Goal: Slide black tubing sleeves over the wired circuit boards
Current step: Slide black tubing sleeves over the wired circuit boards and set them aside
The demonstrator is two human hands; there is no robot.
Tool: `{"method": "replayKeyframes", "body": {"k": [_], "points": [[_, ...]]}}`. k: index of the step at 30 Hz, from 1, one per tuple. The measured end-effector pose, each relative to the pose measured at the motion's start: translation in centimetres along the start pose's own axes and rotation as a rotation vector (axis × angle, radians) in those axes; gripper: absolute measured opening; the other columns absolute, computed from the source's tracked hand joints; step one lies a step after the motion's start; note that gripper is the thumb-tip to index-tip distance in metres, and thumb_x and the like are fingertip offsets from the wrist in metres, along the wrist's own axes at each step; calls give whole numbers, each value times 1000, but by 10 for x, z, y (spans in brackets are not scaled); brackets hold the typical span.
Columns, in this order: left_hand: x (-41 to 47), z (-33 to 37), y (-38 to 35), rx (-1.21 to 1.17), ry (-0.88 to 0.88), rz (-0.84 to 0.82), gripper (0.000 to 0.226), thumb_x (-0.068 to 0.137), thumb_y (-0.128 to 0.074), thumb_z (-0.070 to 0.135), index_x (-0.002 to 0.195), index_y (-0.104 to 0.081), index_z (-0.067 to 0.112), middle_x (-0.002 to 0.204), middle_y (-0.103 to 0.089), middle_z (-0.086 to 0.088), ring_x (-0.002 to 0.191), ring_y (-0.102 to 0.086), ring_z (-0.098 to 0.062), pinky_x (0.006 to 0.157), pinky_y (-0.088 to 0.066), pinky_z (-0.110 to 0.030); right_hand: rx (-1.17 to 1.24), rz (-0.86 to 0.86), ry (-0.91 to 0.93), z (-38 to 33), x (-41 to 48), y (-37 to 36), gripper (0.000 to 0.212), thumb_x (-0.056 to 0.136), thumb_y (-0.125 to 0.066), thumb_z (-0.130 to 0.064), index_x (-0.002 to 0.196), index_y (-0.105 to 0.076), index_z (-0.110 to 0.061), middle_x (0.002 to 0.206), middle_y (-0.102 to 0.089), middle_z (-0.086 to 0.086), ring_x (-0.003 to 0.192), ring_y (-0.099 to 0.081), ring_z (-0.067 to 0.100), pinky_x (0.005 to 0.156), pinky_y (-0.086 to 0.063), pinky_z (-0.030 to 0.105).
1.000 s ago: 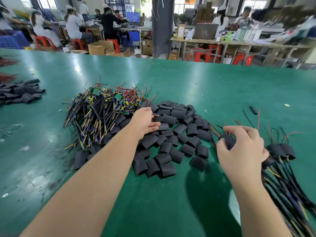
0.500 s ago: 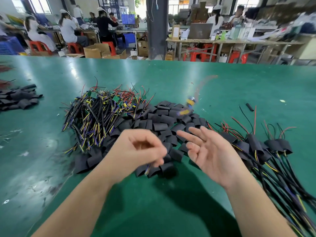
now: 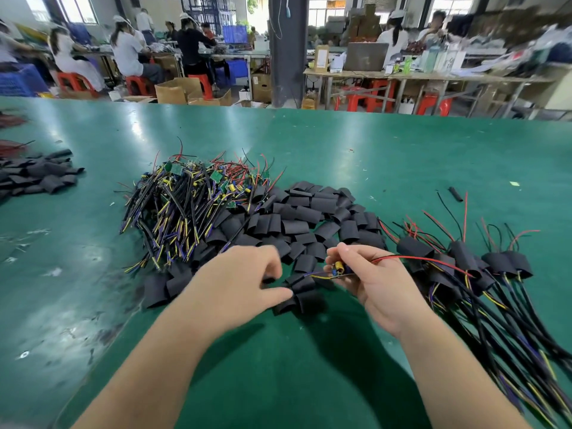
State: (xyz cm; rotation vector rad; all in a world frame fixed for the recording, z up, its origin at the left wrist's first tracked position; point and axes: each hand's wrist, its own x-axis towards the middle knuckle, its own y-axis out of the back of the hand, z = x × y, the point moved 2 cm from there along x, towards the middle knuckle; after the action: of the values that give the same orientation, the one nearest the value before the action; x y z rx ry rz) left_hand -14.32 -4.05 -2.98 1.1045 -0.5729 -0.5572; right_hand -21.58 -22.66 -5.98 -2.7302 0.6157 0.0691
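R hand (image 3: 380, 283) fingers pinch small, light, fragile wired circuit board w/ yellow capacitor (image 3: 339, 269) at its edge; L hand (image 3: 238, 283) fingers curl at soft black tubing sleeve (image 3: 304, 285), grip unclear.

A factory floor: workers (image 3: 130, 54) on red stools (image 3: 136, 85) at long benches (image 3: 433, 77).

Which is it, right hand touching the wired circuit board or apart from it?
Touching. The head view shows the right hand pinching the circuit board between thumb and fingertips, with no gap.
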Motion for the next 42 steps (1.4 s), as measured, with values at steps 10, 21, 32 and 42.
{"method": "replayKeyframes", "body": {"k": [10,21,32,42], "points": [[25,35,-33,-72,-365,249,38,93,-49,35,104,-70,5,88,-70,-11,80,-65,-28,69,-51,-37,208,20,-7,2,3,0,23,74,-63,-22,73,-71,0,75,-69,13,66,-69,21,59,-58,28],[16,27,-45,88,-443,466,37,91,-47,35,96,-75,10,66,-65,-1,52,-60,-22,40,-45,-28,176,67,-116,7,3,-1,22,87,-61,-18,80,-68,1,74,-71,12,65,-69,16,56,-55,21],[18,-3,-35,-74,-89,355,42,94,-28,44,103,-63,22,82,-69,1,78,-62,-25,67,-47,-41,-1010,-234,184,-29,52,-13,43,81,-52,18,101,-69,-16,93,-71,10,86,-63,18,75,-48,17],[20,-14,-38,-180,-21,456,27,92,-47,27,93,-70,15,84,-70,3,83,-65,-23,67,-50,-41,-1849,-305,291,-6,119,-75,41,94,-55,-17,135,-50,-12,133,-51,12,122,-48,28,93,-31,24]]}}
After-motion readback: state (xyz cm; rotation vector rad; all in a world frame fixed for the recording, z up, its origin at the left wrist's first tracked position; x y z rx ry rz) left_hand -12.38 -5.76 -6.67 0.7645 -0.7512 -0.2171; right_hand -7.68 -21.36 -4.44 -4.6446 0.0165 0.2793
